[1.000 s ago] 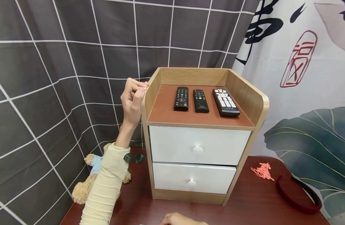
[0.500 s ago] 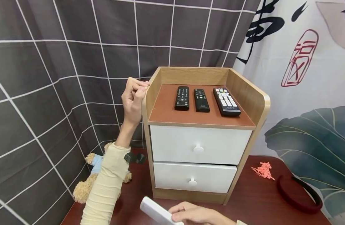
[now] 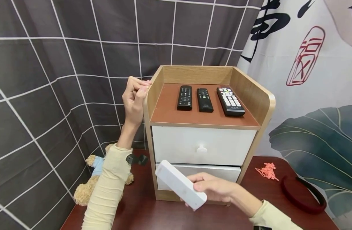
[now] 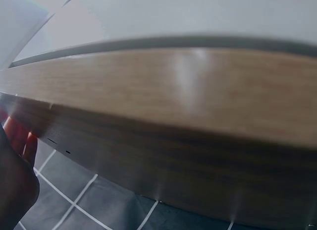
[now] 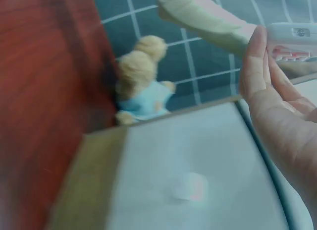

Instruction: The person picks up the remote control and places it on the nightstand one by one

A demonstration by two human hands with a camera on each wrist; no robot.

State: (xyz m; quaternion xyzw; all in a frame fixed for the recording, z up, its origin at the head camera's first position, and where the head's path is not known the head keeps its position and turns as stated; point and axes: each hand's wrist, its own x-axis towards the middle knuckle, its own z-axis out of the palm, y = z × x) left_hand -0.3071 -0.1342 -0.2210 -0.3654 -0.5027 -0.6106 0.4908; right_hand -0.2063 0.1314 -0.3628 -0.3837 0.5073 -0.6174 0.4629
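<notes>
In the head view, a small bedside cabinet with two white drawers stands on a dark red table. My left hand grips the upper edge of its left side panel, fingers curled at the rim. My right hand holds a white remote control, tilted, in front of the lower drawer and hiding its knob. In the right wrist view, one end of that remote shows beside the fingers. On the brown cabinet top lie three black remotes: one left, one middle, one right.
A teddy bear in blue lies left of the cabinet, partly behind my left sleeve. Tangled pink string and a dark red headband lie to the right. Gridded dark curtain hangs behind.
My right hand has come up from the bottom edge with the white remote control, to the front of the lower drawer. My left hand stays on the cabinet panel.
</notes>
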